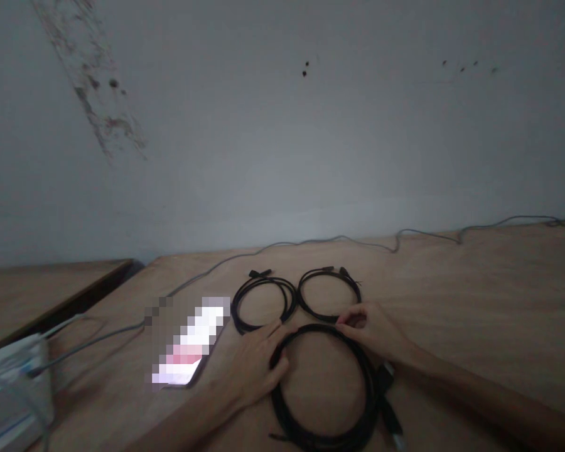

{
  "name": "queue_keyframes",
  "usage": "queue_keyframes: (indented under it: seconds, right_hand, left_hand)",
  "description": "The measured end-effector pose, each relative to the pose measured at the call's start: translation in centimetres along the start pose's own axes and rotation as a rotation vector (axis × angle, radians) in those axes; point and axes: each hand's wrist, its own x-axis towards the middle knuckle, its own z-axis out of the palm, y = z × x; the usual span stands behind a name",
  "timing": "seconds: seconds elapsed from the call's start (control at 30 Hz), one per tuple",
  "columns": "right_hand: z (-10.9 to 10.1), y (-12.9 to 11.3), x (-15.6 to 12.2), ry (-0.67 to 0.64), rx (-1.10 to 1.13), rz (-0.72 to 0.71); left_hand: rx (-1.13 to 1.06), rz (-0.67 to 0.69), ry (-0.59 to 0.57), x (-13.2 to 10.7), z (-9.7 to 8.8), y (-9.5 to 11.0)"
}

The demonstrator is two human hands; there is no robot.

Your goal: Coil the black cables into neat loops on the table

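A large coil of black cable [373, 398] lies on the wooden table in front of me, its two plug ends [390, 402] sticking out at the lower right. My left hand [258, 361] grips the coil's upper left side, the cable passing between thumb and fingers. At its upper right edge, my right hand [370, 323] is closed in a pinch on the cable. Just beyond lie two smaller black cable coils, the left coil [236, 307] close to my left fingertips and the right coil [301, 295] just behind my right fingers.
A phone with a lit, blurred-out screen [202, 342] lies left of my left hand. A white box [23, 383] with cords stands at the left edge. One thin grey cable [198, 276] runs along the table's back, below the marked wall [282, 138].
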Motion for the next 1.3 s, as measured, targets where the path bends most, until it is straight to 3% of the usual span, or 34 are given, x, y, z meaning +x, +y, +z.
queue_keyframes:
  seconds: [0.43,0.77,1.13,1.3]
  right_hand:
    - [0.2,-1.5,-1.1,0.036,-0.071,-0.067]
    - [0.8,-0.4,-0.8,0.052,0.09,-0.166]
    - [0.8,-0.4,-0.3,0.053,0.263,-0.015]
    - [0.7,-0.9,-0.4,0.08,0.216,-0.004]
  left_hand:
    - [-0.005,-0.023,-0.017,0.1,-0.4,0.7]
    - [-0.009,-0.019,-0.025,0.2,-0.7,0.8]
    - [-0.009,-0.001,-0.014,0.1,-0.3,0.4]
    - [0.0,-0.002,-0.008,0.2,-0.2,0.2]
